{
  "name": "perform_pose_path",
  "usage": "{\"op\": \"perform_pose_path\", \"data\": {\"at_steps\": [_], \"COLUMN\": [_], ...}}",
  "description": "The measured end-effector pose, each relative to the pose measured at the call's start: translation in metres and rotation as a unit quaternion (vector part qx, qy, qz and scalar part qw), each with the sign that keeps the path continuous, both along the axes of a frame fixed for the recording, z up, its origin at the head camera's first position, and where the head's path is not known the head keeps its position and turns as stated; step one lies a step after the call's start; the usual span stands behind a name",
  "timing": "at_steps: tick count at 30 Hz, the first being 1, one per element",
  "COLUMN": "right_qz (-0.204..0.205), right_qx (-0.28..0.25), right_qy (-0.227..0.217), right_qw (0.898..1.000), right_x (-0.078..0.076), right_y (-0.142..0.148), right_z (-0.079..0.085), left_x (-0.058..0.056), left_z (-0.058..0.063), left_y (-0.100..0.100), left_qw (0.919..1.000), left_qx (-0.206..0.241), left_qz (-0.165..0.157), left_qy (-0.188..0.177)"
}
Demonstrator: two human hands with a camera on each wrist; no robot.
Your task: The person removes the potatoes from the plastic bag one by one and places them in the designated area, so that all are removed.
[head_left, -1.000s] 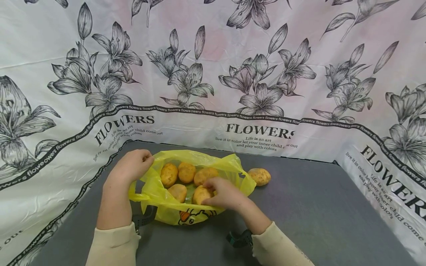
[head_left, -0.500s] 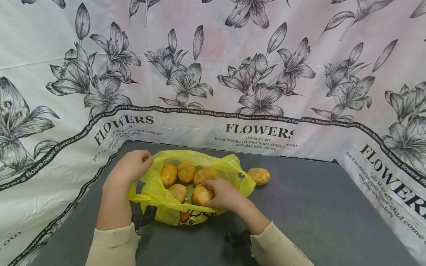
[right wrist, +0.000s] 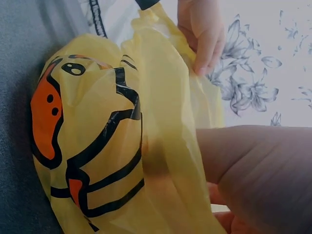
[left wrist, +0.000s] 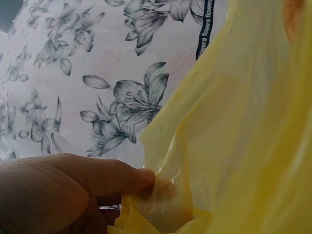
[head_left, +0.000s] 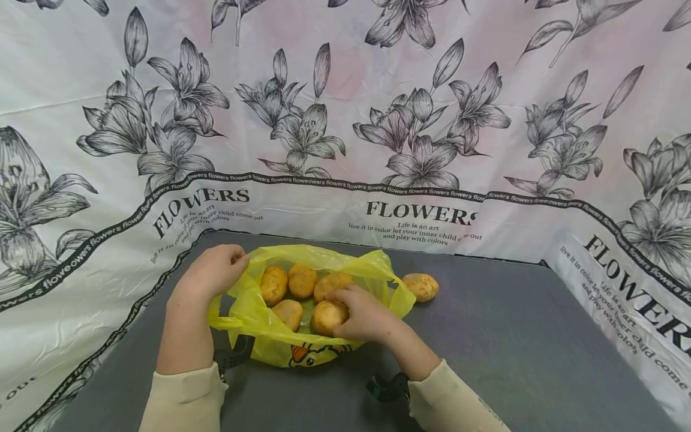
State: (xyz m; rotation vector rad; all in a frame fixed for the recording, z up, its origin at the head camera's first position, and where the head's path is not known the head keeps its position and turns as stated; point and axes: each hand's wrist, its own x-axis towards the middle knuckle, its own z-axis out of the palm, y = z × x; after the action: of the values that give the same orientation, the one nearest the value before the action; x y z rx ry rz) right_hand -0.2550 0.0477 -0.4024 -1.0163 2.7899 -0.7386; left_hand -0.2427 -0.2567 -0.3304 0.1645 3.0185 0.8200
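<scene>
A yellow plastic bag (head_left: 270, 345) with a printed cartoon duck lies with its mouth spread on the table. My left hand (head_left: 216, 268) pinches its left edge; in the left wrist view the thumb (left wrist: 124, 176) presses the thin film. Inside the bag, my right hand (head_left: 367, 315) grips a potato (head_left: 328, 318) at the near right. Several other potatoes sit around it, among them one at the far left (head_left: 273, 284) and one at the near left (head_left: 287, 313). In the right wrist view the bag's wall (right wrist: 165, 122) hides the fingertips and the held potato.
One loose potato (head_left: 421, 287) lies on the dark grey table (head_left: 502, 336), just outside the bag's right edge. A white sheet (head_left: 302, 207) with printed flowers hangs along the back and both sides of the table.
The right hand's fingers have settled around the near-right potato, which has shifted slightly and shows more of its top. The left hand keeps its hold on the bag's edge.
</scene>
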Motion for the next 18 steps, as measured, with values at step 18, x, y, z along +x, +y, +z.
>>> {"op": "perform_pose_path", "data": {"at_steps": [18], "right_qz": [-0.025], "right_qx": [-0.121], "right_qy": [-0.066], "right_qw": [0.990], "right_x": [0.004], "right_y": [0.013], "right_z": [0.024], "left_x": [0.001], "left_z": [-0.004], "left_y": [-0.002], "left_qw": [0.9999], "left_qx": [0.006], "left_qz": [-0.006], "left_qy": [0.010]}}
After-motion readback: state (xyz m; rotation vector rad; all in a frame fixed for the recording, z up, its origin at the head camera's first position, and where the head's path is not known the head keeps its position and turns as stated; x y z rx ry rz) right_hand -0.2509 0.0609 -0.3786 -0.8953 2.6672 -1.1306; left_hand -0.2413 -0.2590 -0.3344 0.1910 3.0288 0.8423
